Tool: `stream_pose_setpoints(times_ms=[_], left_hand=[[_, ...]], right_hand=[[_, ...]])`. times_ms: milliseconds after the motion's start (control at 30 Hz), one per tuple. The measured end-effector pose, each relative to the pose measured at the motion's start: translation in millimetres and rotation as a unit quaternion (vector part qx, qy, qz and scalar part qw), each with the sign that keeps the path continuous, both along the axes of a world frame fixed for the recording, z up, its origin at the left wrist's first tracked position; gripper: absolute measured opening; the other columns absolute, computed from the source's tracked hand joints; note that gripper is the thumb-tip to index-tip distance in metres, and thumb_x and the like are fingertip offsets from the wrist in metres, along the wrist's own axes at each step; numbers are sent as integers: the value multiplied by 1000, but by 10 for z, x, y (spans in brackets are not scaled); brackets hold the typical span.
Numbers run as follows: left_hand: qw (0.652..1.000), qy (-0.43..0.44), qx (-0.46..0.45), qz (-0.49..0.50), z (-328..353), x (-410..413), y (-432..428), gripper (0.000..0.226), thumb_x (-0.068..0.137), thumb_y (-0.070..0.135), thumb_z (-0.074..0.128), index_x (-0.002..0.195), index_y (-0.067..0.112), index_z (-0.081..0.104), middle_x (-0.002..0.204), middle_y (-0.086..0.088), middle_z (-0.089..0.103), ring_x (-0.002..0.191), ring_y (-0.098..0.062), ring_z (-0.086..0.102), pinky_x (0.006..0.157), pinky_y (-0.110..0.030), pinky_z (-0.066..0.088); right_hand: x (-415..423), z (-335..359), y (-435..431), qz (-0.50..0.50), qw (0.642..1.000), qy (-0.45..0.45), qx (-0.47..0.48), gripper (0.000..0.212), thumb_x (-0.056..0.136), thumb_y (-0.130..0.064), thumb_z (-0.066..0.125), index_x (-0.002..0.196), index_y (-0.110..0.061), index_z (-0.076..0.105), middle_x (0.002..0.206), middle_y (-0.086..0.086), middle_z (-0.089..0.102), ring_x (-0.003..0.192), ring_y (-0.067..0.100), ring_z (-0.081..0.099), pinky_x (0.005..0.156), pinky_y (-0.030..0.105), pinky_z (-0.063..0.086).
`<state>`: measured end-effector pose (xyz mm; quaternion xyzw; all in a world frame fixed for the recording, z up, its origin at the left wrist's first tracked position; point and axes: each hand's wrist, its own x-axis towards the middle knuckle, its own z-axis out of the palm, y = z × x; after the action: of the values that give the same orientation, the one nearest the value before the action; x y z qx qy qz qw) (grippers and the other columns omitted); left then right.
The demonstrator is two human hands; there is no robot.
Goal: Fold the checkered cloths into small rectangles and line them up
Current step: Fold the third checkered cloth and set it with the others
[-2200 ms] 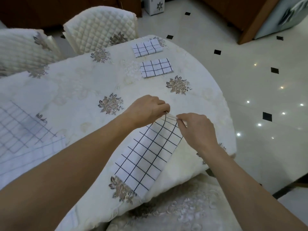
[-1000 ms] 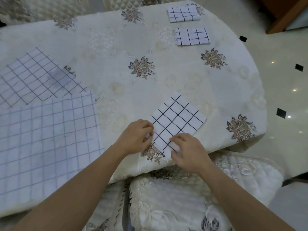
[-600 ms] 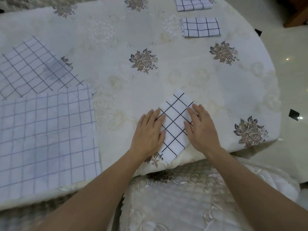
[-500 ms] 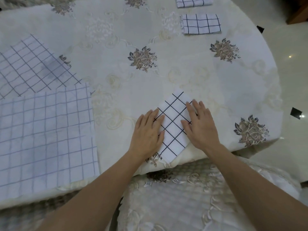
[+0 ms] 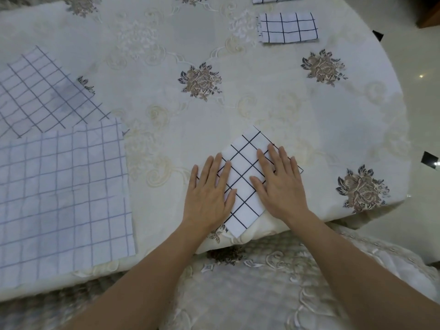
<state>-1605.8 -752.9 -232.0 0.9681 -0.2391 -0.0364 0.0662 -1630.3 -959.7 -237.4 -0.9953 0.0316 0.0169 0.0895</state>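
Left hand and right hand lie spread flat on the folded cloth, its corner at the table edge: uneven release could slide it off or unfold it.

The folded white checkered cloth with black grid lines looks like thin, matt woven fabric with crisp creased edges. The cream tablecloth is matt cloth with raised embroidered scrolls and brown-grey flowers. The pale tiled floor is glossy and mirrors lights. The cream chair cushion is quilted, lace-trimmed fabric.
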Motion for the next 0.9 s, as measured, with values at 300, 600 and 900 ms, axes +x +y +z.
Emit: stream_pose_setpoints(times_ms=[300, 600, 900], left_hand=[[999, 15, 15, -47, 10, 151, -337, 72, 103, 49, 23, 158, 8, 5, 167, -7, -3, 154, -19, -6, 124, -47, 11], [999, 47, 22, -8, 43, 134, -385, 83, 95, 57, 18, 155, 15, -19, 163, -8, -25, 150, -21, -22, 124, -47, 3], [1000, 21, 10, 7, -44, 133, -340, 84, 99, 61, 19, 156, 1, 3, 166, -14, -8, 153, -23, -9, 124, -48, 11]], right_hand=[[-9, 6, -18, 11, 999, 24, -25, 68, 102, -60, 17, 159, -24, 17, 167, 5, 11, 154, 26, 5, 124, 48, 11], [405, 208, 492, 146, 984, 51, 93, 75, 101, -62, 17, 160, -18, 3, 168, -4, -8, 152, 9, -16, 126, 39, -1], [698, 8, -28, 136, 990, 23, -19, 85, 97, -70, 10, 160, -13, 4, 168, 2, -2, 154, 14, -5, 125, 41, 7]])
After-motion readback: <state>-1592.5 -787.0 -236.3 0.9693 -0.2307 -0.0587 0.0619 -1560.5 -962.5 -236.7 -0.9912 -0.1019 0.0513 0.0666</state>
